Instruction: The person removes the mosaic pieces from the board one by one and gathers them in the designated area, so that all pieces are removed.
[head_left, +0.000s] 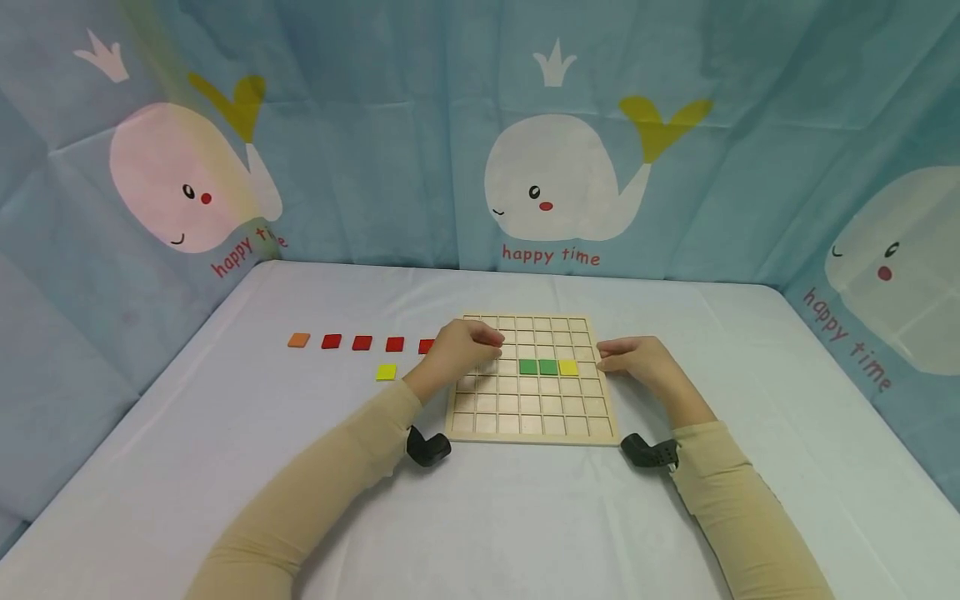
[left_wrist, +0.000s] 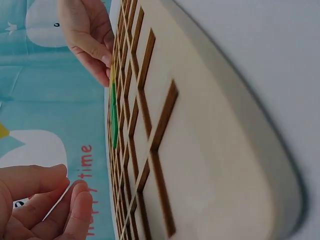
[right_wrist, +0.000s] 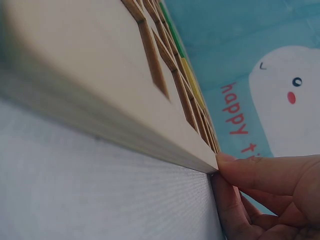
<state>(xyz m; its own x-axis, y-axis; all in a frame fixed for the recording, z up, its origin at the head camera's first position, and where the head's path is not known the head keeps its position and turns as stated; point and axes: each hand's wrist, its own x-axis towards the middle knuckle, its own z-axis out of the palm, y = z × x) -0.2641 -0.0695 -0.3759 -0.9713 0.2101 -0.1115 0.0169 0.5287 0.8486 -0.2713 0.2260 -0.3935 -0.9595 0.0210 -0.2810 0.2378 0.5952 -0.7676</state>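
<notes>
A square wooden grid board [head_left: 534, 439] lies on the white table. In one of its rows sit two green tiles [head_left: 537, 367] and a yellow tile [head_left: 568, 367]. My left hand [head_left: 461, 350] hovers over the board's left side, its fingers loosely curved. In the left wrist view a narrow gap shows between that hand's thumb and fingers [left_wrist: 75, 207], and no tile is visible there. At the board's right edge, the thumb and fingertips of my right hand [head_left: 643, 360] touch the rim. The right wrist view shows this thumb [right_wrist: 260, 172] right at the wooden edge.
Left of the board, a row holds an orange tile [head_left: 298, 340] and several red tiles [head_left: 362, 342], the last partly behind my left hand. A lone yellow tile [head_left: 386, 372] lies in front of them. A blue whale-print curtain [head_left: 420, 167] stands around the table.
</notes>
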